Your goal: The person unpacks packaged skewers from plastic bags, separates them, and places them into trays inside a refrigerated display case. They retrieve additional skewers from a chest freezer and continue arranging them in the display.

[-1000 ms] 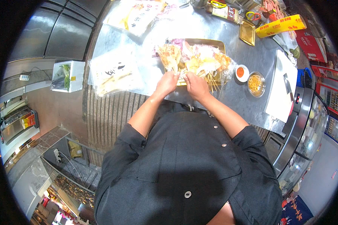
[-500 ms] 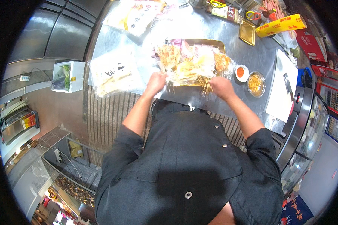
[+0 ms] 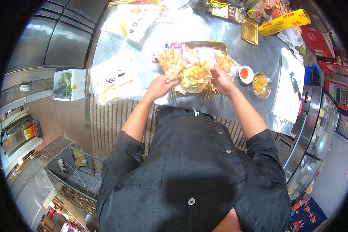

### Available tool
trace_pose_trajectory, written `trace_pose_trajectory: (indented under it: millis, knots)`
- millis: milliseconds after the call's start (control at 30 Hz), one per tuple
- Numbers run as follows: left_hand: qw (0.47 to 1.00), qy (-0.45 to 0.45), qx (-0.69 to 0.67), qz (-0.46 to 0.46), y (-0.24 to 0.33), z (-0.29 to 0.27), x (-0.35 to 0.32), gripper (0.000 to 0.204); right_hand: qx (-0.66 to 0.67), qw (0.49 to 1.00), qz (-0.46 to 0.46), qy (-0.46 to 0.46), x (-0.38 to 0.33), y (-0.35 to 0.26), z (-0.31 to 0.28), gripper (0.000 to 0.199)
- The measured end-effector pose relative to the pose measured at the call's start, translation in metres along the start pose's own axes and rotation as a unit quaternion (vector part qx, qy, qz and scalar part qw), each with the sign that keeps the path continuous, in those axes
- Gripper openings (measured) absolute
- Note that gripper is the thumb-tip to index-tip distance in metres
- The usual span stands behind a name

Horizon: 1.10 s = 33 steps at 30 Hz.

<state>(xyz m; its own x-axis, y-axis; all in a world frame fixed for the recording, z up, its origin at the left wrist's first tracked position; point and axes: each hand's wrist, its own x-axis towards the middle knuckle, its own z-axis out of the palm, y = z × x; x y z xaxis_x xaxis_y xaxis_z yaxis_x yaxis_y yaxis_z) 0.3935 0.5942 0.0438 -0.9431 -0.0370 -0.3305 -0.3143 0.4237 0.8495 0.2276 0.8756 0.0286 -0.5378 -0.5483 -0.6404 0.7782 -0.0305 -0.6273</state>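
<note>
Steel tabletop (image 3: pixel 241 53) was brightly lit. L hand (image 3: pixel 159 88) had fingers closed on left edge of yellow food pack (image 3: pixel 195 78), which lay betw. both hands, hiding nr part of gold tray (image 3: pixel 224 47). R hand (image 3: pixel 223 81) rested against pack's right side; grip couldn't be told. To R stood clear bowl (image 3: pixel 270 84) w/ orange shreds (image 3: pixel 260 83), then white dish (image 3: pixel 251 79) w/ red contents (image 3: pixel 244 73); farther off, yellow box (image 3: pixel 284 23).

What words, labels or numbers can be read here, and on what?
Wording is left uncopied.
Yellow box: red lettering.
Clear left bag: bold black characters.
Upper bag: dark characters.
Red carton: pale print, too small to read.
White bin: yellow label, too small to read.
</note>
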Motion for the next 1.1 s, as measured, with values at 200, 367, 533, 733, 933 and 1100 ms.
trace_pose_trajectory:
  millis: [200,367,533,733,933,1100]
  knots:
    - [0.985,-0.036,-0.167,0.000,-0.012,0.005,-0.001,0.030,0.042,0.994,0.058,-0.082,-0.010,-0.012,0.026,0.055]
    - [0.984,-0.044,-0.171,0.018,-0.008,0.001,-0.006,0.029,0.045,0.990,-0.006,-0.133,-0.023,-0.030,0.046,0.051]
    - [0.989,-0.021,-0.145,-0.002,-0.007,0.001,-0.009,0.030,0.119,0.989,-0.055,-0.073,-0.008,-0.026,0.045,0.042]
    - [0.993,0.008,-0.116,0.002,-0.007,0.005,-0.010,0.031,0.106,0.974,-0.156,0.124,0.019,-0.006,0.045,0.026]
    - [0.986,0.070,-0.150,-0.011,-0.014,-0.005,-0.018,0.028,0.166,0.983,-0.075,0.016,0.018,-0.038,0.016,0.024]
    - [0.972,0.125,-0.195,-0.039,-0.021,-0.007,-0.015,0.026,0.186,0.977,-0.099,0.043,0.016,-0.033,0.017,0.023]
